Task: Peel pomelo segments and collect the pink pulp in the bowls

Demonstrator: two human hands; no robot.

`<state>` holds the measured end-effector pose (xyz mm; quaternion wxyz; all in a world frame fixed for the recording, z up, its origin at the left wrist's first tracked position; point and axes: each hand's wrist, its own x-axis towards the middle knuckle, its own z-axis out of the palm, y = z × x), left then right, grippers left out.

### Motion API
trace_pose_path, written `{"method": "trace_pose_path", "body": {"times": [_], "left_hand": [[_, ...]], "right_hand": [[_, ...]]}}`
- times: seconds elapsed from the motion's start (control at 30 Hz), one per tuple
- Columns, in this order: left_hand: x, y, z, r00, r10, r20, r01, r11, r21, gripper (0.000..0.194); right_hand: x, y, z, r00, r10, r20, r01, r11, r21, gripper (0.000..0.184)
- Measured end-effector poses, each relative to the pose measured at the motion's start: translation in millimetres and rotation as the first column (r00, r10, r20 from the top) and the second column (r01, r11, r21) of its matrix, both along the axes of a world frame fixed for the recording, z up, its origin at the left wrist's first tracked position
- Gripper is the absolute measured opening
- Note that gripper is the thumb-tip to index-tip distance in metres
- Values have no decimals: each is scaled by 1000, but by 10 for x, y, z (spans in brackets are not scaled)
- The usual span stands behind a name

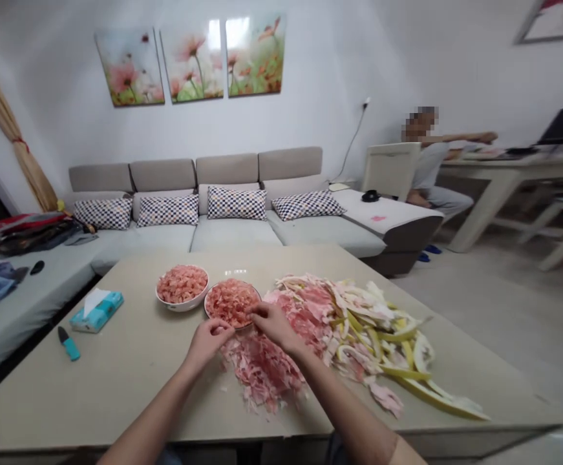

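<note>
My left hand (209,341) is at the near left rim of a bowl of pink pomelo pulp (231,301), its thumb and fingertips drawn together. Over the bowl's near right edge, my right hand (272,325) has its fingertips pinched. Anything between the fingers of either hand is too small to make out. Just in front of the bowl and under my wrists lies a heap of pink pomelo membrane (267,373). A second bowl, white with a patterned side and heaped with pomelo pulp (182,284), stands to the left, farther back.
Thick yellow-green pomelo rind (410,368) is piled on the right of the table (130,387). At the left lie a teal tissue pack (97,312) and a small knife with a teal handle (69,344). A sofa (233,232) stands behind; a person sits at a desk at right.
</note>
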<state>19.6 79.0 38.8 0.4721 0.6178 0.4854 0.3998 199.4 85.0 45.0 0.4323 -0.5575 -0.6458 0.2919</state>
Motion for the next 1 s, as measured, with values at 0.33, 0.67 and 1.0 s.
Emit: {"method": "trace_pose_path", "body": {"times": [0.33,0.67,1.0], "left_hand": [[208,-150,-175,990,-63,129,95,962,-254,34],[288,-434,-1,894,-21,447,176,935,-309,53],[460,-520,98,855,-47,517,293,866,-405,40]], "right_hand": [[253,-829,-270,981,-119,-155,125,992,23,20],[26,-1028,-139,969,4,-247,17,996,83,27],[251,-866,-68,970,-2,-243,55,976,211,19]]}}
